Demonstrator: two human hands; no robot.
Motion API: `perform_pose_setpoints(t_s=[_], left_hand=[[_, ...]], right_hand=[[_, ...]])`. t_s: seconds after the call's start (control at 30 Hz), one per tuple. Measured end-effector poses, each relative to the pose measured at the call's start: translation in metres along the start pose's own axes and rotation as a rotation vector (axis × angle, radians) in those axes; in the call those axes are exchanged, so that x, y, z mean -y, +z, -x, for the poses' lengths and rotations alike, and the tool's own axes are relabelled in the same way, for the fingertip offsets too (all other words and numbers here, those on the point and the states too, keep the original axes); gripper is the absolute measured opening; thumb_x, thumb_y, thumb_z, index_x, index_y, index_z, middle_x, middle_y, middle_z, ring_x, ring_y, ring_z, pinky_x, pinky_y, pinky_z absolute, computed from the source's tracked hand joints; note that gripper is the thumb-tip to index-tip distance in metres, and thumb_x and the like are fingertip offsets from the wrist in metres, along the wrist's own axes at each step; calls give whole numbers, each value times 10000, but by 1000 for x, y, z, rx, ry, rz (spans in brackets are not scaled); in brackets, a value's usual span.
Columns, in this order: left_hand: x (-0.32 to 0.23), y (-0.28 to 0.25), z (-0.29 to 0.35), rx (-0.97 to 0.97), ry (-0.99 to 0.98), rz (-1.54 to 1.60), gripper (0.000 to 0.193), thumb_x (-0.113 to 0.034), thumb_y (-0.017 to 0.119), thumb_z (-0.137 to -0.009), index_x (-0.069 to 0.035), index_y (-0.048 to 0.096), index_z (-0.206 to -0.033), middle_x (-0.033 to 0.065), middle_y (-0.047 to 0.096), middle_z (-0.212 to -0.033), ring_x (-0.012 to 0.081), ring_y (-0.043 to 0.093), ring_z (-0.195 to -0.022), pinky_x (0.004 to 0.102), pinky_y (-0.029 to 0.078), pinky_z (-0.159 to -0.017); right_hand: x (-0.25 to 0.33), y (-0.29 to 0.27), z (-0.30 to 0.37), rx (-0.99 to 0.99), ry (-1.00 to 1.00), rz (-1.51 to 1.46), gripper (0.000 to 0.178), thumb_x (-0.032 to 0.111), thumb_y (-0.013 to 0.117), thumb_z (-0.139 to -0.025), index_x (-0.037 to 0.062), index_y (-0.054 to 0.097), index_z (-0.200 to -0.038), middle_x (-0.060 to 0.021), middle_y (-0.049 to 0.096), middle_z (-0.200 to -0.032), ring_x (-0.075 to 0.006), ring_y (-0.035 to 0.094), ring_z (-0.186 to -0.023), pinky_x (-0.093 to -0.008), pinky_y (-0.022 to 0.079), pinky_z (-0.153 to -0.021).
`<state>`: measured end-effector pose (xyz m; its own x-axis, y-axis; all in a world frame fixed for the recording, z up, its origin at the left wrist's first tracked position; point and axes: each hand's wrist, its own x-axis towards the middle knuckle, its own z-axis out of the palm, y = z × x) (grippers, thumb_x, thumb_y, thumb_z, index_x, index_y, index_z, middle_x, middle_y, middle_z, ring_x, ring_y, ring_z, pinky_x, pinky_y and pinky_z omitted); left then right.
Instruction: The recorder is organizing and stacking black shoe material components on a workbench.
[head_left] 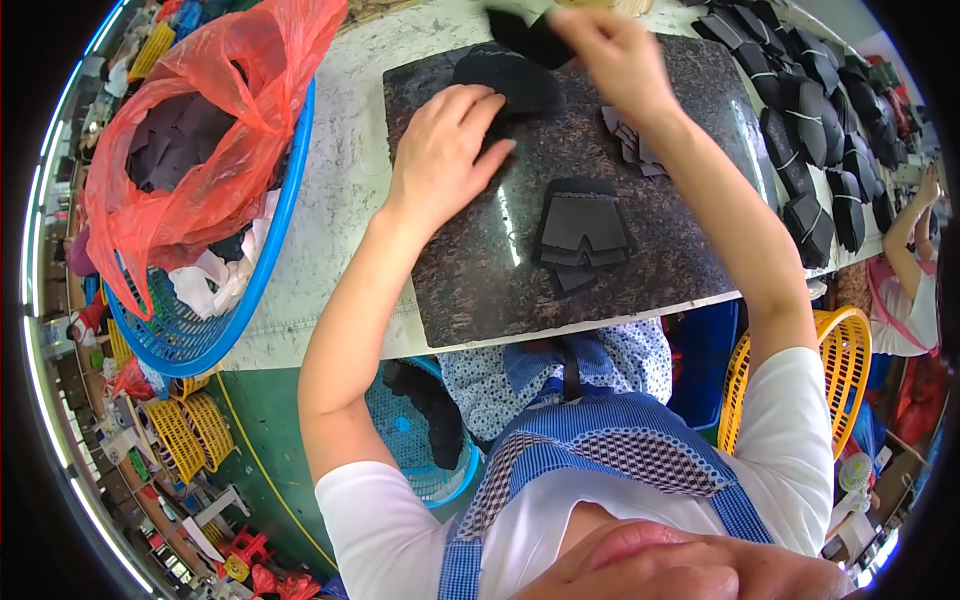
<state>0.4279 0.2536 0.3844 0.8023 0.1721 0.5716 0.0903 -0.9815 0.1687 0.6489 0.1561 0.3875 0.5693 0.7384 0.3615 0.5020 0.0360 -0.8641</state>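
My left hand (445,150) lies flat on a black fabric piece (505,80) at the far side of a dark speckled stone slab (480,270), pressing it down. My right hand (610,55) is raised above the slab's far edge, fingers pinched on another black cut piece (525,35). A small stack of black shaped pieces (582,232) rests in the slab's middle. A few grey pieces (630,140) lie under my right forearm.
A blue basket (225,320) with a red plastic bag (220,120) of dark scraps stands on the left. Rows of banded black piece bundles (810,130) line the table's right. A yellow basket (850,350) sits lower right, another person's arm (905,225) beyond.
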Motion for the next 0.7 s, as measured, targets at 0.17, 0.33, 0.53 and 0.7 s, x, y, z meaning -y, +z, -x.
perform_pose_setpoints(t_s=[0.17,0.33,0.53,0.7], left_hand=[[3,0,-10,89,-47,23,294,-207,764,-871,-41,675,-1096,86,675,-1112,308,633,-1048,410,508,-919],[-31,23,-28,56,-27,176,218,-148,767,-859,-45,697,-1038,93,686,-1094,304,644,-1039,397,515,-915],[-70,72,-49,143,159,303,461,-182,784,-843,-49,635,-1259,127,690,-1202,331,636,-1142,422,504,-1013],[-72,80,-62,307,-5,407,796,-191,851,-771,-78,454,-1451,125,690,-1221,334,643,-1130,427,523,-988]], right_hand=[[42,-69,69,5,-917,414,88,128,762,-768,109,743,-852,-5,735,-930,-233,699,-882,-377,543,-771],[19,-82,148,340,-534,332,259,165,829,-792,55,731,-1005,-70,720,-1024,-284,672,-1026,-412,542,-875],[-30,-116,96,-96,-215,593,178,127,783,-816,54,718,-965,-97,695,-1081,-308,620,-1088,-426,504,-938],[-43,-122,93,-41,-389,641,96,127,733,-878,56,703,-935,-80,687,-1084,-303,597,-1121,-425,498,-947]])
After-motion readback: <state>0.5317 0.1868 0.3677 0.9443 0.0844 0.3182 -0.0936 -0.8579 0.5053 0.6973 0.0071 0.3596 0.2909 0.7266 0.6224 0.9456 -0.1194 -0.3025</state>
